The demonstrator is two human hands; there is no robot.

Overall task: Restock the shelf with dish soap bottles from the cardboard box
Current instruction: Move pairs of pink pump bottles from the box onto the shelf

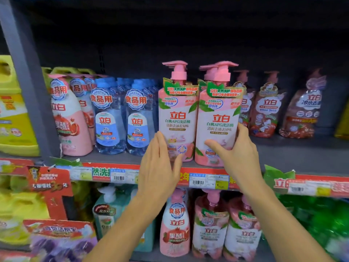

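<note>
Standing at the front edge of the grey metal shelf (113,157), two tall pink-and-white plastic dish soap bottles with pink pump heads sit side by side, touching. My right hand (238,154) grips the right pump bottle (217,118) low on its body: the thumb lies across the front label, the fingers (242,129) curl round its right side. My left hand (159,163) rests against the left pump bottle (177,114), fingers straight and close together along its lower left side, thumb reaching across the base front. I cannot tell whether that palm presses or only touches.

Left of my left fingers stand clear blue plastic bottles (109,120) with round blue labels, then pink rounded bottles (69,118). Right of my right fingers, further back, stand darker red-labelled pump bottles (266,108). Below my wrists runs the red shelf-edge strip (207,181) with white barcode tags; under it, more pink bottles (176,224) fill the lower shelf.
</note>
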